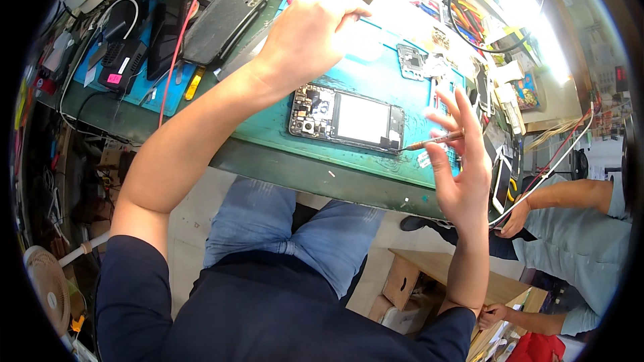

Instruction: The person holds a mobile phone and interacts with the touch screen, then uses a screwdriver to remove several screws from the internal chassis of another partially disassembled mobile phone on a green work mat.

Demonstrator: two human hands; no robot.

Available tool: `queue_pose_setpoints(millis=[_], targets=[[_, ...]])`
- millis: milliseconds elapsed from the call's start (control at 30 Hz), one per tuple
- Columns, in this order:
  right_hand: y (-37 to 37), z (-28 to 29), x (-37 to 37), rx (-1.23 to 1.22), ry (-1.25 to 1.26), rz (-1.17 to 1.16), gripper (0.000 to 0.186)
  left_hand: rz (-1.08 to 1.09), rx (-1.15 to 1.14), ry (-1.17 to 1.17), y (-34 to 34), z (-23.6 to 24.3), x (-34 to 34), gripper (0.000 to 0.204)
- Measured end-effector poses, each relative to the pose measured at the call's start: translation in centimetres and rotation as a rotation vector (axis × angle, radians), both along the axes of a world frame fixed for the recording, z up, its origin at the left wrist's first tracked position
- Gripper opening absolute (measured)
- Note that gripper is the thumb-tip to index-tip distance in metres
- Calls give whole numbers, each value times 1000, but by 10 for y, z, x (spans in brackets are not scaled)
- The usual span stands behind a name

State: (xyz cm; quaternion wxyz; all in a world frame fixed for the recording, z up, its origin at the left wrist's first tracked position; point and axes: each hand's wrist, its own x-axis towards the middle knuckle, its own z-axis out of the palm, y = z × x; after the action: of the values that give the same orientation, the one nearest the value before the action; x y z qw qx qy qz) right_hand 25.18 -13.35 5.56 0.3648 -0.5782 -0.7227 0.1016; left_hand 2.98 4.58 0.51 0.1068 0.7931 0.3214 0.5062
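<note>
Dark navy sleeves, blue jeans

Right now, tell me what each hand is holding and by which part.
The right hand pinches a thin tool near its rear end, tip at the opened phone. Whether the left hand holds anything cannot be told.

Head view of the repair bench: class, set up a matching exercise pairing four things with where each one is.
Things:
1. opened phone
2. thin tool
3. left hand
4. white fan

Places:
A. raised above the bench, past the phone's top end
B. lying on the green mat
C. on the floor at lower left
D. held in the right hand, tip at the phone's edge

Pairs: 1-B, 2-D, 3-A, 4-C
</note>
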Motion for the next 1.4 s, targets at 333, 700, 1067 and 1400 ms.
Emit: queue_pose_setpoints(millis=[333, 700, 1067, 1400], targets=[[-9, 2, 3, -129, 128, -45, 56, 16, -26, 18, 1, 0, -1, 18], [11, 15, 7, -12, 167, 19, 53, -631, -555, 505, -26, 10, -11, 29], [137, -35, -19, 113, 350, -105, 50, -275, -470, 339, -26, 30, -14, 17], [143, -45, -19, 166, 454, -77, 53, 63, -112, 215, 1, -9, -3, 15]])
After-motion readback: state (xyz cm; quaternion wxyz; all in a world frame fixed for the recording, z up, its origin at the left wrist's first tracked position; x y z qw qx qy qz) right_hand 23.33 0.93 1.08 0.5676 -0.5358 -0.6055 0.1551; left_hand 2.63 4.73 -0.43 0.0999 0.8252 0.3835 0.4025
